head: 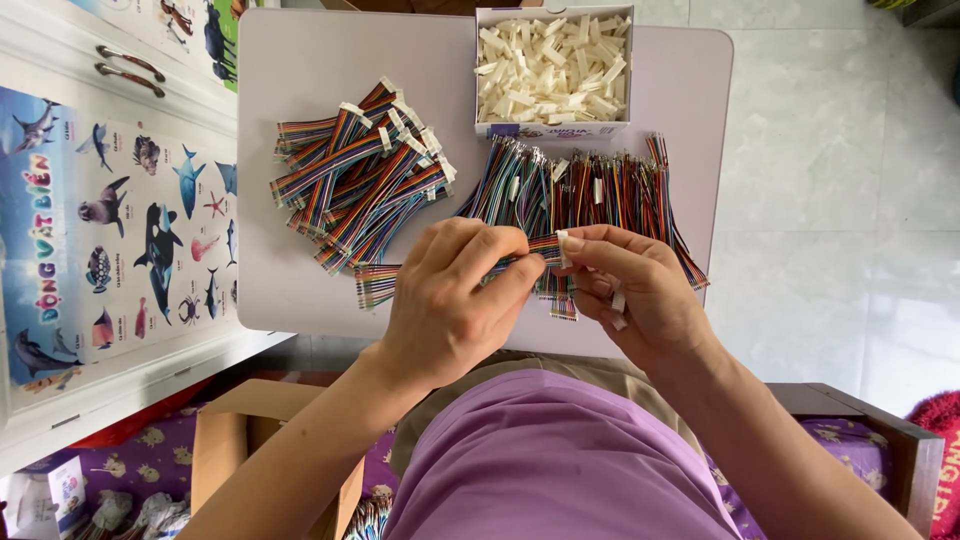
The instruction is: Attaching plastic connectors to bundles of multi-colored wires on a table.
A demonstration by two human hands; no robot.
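My left hand (450,300) pinches a short multicoloured ribbon cable (543,247) between thumb and fingers. My right hand (640,290) holds a small white plastic connector (563,247) at the cable's end, and a second white connector (618,300) sticks out between its lower fingers. Both hands meet above the near edge of a pale table (290,280). Just behind them lies a spread of loose coloured cables (580,190) with bare metal tips.
A stack of cables fitted with white connectors (360,175) lies on the table's left. A white box full of white connectors (553,68) stands at the far edge. A sea-animal poster (110,230) covers the cabinet at left. A cardboard box (235,440) sits below.
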